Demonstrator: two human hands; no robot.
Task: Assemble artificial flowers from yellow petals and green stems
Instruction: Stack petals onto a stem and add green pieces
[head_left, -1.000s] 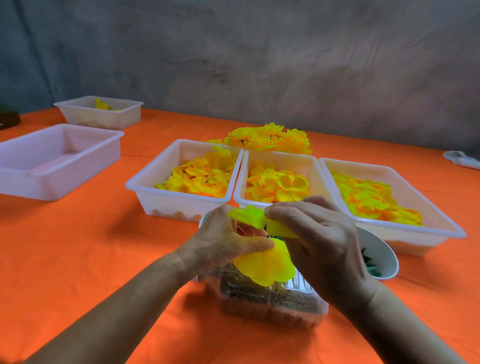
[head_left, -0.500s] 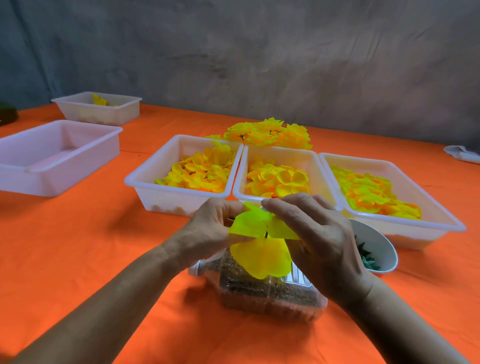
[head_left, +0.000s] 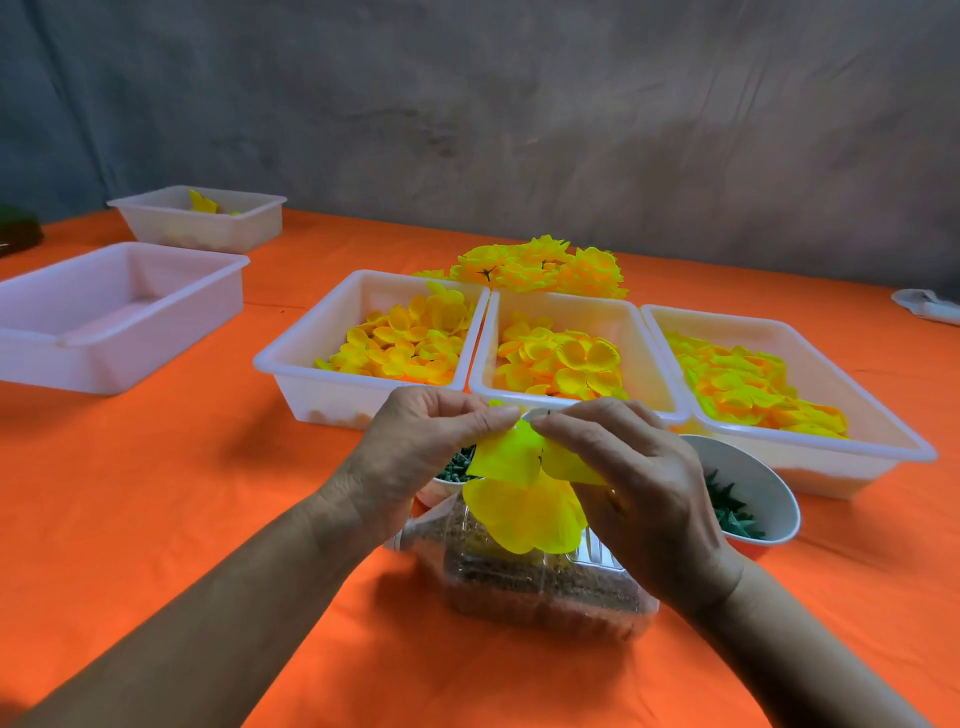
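Note:
A yellow petal piece (head_left: 522, 496) hangs between both hands above a clear plastic box (head_left: 540, 587). My left hand (head_left: 415, 452) pinches its upper left edge with thumb and fingers. My right hand (head_left: 628, 483) pinches its upper right part. A dark spot shows at the petal's centre; the stem is hidden. Behind the hands stand three white trays of loose yellow petals: left (head_left: 291, 358), middle (head_left: 652, 358), right (head_left: 883, 436). Green stem parts lie in a white bowl (head_left: 758, 483) on the right and another bowl (head_left: 441, 488) under my left hand.
A pile of finished yellow flowers (head_left: 540, 265) lies behind the trays. An empty white tray (head_left: 119, 306) and a smaller one (head_left: 202, 218) holding a yellow piece stand at the left. A white cloth (head_left: 930, 304) lies at the far right of the orange tablecloth.
Both hands have lifted the petal piece a little and spread it flatter. The fingertips now meet at its top edge.

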